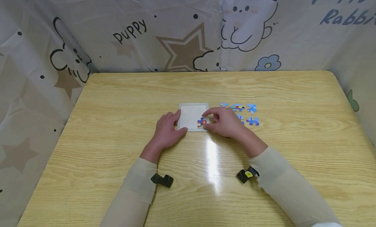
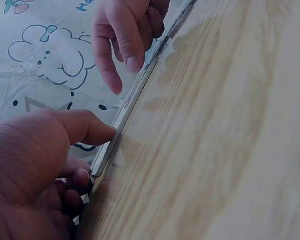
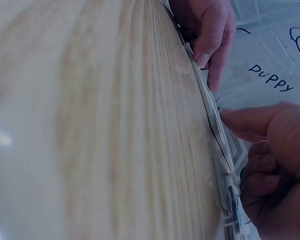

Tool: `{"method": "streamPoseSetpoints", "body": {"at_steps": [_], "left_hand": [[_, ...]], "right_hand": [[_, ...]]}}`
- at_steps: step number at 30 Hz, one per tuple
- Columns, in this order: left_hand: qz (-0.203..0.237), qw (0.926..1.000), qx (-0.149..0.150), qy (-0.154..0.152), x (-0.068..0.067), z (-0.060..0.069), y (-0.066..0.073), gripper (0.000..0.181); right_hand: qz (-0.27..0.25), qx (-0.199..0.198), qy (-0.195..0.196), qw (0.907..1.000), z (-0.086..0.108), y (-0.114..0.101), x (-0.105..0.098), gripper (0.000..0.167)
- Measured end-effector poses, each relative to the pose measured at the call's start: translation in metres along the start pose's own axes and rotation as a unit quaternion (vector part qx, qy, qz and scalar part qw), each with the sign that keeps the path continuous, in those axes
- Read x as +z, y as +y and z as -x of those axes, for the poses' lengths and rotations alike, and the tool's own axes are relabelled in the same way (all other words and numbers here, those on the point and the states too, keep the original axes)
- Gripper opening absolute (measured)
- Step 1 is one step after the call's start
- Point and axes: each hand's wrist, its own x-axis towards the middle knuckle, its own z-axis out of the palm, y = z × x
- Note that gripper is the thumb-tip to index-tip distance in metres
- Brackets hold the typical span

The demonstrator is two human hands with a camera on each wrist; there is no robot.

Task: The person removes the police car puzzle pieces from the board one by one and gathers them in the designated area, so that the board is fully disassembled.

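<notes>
A square puzzle frame [image 1: 188,117] with a pale inside and grey border lies on the wooden table. Its left side is gripped by my left hand [image 1: 168,130], with the thumb at the lower left corner. Colourful jigsaw pieces [image 1: 201,124] in red and blue lie in the frame's lower right corner. There my right hand [image 1: 224,122] pinches a piece, index fingertip at its top and thumb at its lower side. In the left wrist view my left thumb [image 2: 92,127] presses on the frame's edge; the right wrist view shows my right thumb [image 3: 250,120] close to the frame.
Several loose blue jigsaw pieces [image 1: 252,121] lie right of the frame, some partly hidden by my right hand. The wooden table [image 1: 117,99] extends all around. Printed cloth [image 1: 182,31] hangs behind it and at both sides.
</notes>
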Motion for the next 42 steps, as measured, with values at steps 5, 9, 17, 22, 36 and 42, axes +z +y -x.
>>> {"method": "streamPoseSetpoints", "body": {"at_steps": [5, 9, 17, 22, 36, 42], "left_hand": [[0.000, 1.0000, 0.003, 0.001, 0.000, 0.000, 0.000, 0.074], [-0.004, 1.0000, 0.004, 0.002, 0.000, 0.000, 0.000, 0.075], [-0.009, 1.0000, 0.002, -0.002, 0.000, 0.000, 0.001, 0.075], [-0.009, 0.9999, 0.008, 0.001, -0.001, 0.000, 0.001, 0.074], [-0.004, 1.0000, 0.003, -0.001, -0.002, 0.001, 0.003, 0.075], [-0.005, 1.0000, 0.006, 0.001, -0.001, 0.001, 0.002, 0.075]], "right_hand": [[0.009, -0.015, -0.028, 0.9995, 0.006, 0.002, -0.001, 0.035], [0.023, -0.038, -0.041, 0.9981, 0.009, 0.005, -0.001, 0.039], [0.044, -0.045, -0.053, 0.9966, 0.007, 0.003, 0.000, 0.041], [0.043, -0.037, -0.040, 0.9976, 0.002, 0.001, 0.001, 0.041], [0.021, 0.000, 0.001, 0.9998, -0.005, 0.001, 0.003, 0.027], [0.019, 0.003, -0.002, 0.9998, -0.005, 0.000, 0.005, 0.018]]}}
